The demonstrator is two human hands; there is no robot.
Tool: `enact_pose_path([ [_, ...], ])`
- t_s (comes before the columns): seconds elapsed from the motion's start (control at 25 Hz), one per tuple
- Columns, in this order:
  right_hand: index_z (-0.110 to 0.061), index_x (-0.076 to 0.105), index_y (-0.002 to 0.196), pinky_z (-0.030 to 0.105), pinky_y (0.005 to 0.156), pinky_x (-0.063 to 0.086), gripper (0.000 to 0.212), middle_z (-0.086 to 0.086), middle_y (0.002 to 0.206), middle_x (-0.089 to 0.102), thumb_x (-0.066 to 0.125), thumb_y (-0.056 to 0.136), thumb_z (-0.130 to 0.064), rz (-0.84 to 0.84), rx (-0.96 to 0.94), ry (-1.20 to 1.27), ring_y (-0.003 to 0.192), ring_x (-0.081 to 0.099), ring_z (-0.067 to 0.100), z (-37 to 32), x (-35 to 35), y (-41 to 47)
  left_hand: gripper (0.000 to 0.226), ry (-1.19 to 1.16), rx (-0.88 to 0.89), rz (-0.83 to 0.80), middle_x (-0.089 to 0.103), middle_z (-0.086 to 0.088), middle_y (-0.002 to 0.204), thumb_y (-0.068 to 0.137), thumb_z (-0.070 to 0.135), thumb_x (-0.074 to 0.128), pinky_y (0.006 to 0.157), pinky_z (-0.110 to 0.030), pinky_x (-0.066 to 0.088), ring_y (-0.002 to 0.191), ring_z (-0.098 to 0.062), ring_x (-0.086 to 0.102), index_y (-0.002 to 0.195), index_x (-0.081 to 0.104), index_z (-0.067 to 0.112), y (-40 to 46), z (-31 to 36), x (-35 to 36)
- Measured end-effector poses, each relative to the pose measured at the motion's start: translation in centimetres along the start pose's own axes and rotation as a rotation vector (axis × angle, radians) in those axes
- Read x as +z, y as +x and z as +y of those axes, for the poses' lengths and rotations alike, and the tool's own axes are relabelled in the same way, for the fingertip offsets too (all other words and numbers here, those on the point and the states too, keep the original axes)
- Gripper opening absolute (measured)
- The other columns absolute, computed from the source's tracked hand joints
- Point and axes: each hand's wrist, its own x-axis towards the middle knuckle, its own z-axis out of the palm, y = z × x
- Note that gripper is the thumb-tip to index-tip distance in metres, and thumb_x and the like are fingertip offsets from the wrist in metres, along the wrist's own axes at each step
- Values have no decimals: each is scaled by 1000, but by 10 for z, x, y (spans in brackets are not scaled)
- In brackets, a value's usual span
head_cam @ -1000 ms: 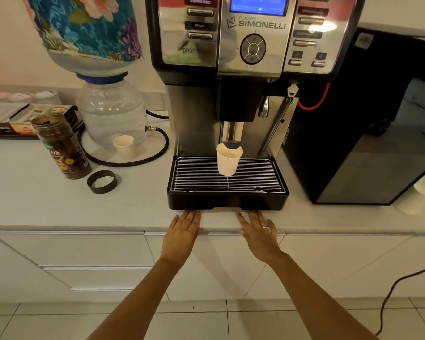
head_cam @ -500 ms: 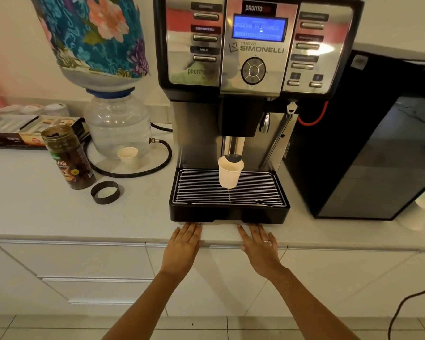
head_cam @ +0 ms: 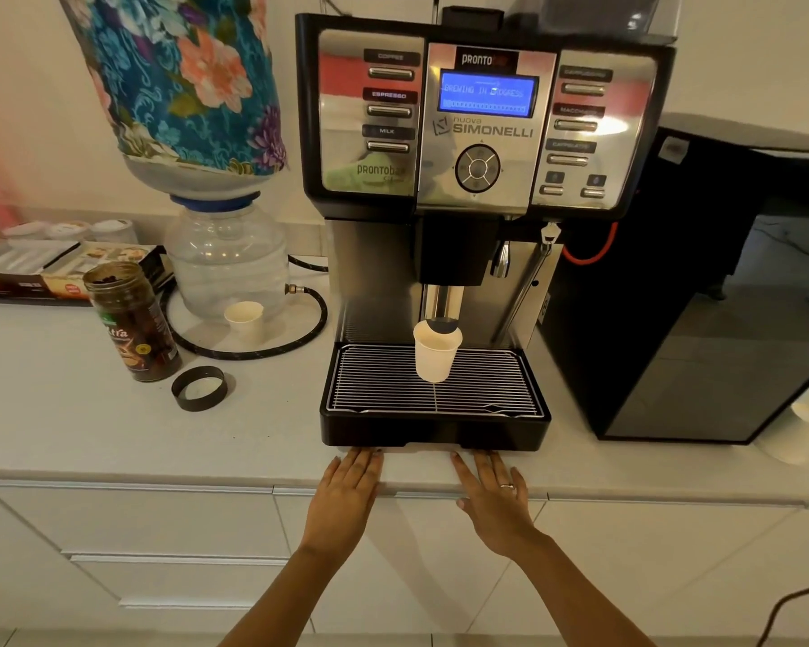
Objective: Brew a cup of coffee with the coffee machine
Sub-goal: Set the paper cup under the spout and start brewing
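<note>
A white paper cup (head_cam: 435, 354) stands upright on the wire grate of the black drip tray (head_cam: 435, 429), right under the steel spout (head_cam: 442, 303) of the coffee machine (head_cam: 482, 133), whose blue screen (head_cam: 486, 94) reads "brewing in progress". Nothing blocks the cup; a slim steam wand (head_cam: 521, 291) slants down just right of the spout. The left hand (head_cam: 346, 495) and right hand (head_cam: 498, 495) lie flat on the white desk (head_cam: 90, 431) edge, fingers straight, each grip open and empty, fingertips almost at the tray's front; the right wears a ring. Left of the machine sit a second small cup (head_cam: 245, 319), a clear water jug (head_cam: 227, 263) ringed by a black hose (head_cam: 262, 352), a dark glass jar (head_cam: 132, 322) and a black ring (head_cam: 199, 389). A glossy black box (head_cam: 697, 296) stands to the right. Against a second ago, hands and cup have not moved; the view has tilted up, showing more of the machine.
</note>
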Motion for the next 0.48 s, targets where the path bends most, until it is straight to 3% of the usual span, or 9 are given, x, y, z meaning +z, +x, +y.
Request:
enact_pose_path([
  [0.12, -26, 42, 132, 48, 78, 52, 101, 8, 120, 64, 89, 45, -46, -2, 4, 13, 108, 63, 29, 1, -1, 2, 75, 1, -8, -19, 54, -10, 137, 66, 11, 83, 99, -47, 46, 125, -27, 52, 134, 52, 10, 1, 1, -1],
  [0.48, -26, 44, 130, 46, 77, 53, 103, 7, 117, 66, 90, 40, -47, -33, 11, -5, 105, 65, 27, -1, -4, 3, 87, 3, -18, -4, 54, -10, 137, 55, 1, 87, 99, -47, 44, 124, -27, 53, 134, 52, 11, 3, 1, 1],
])
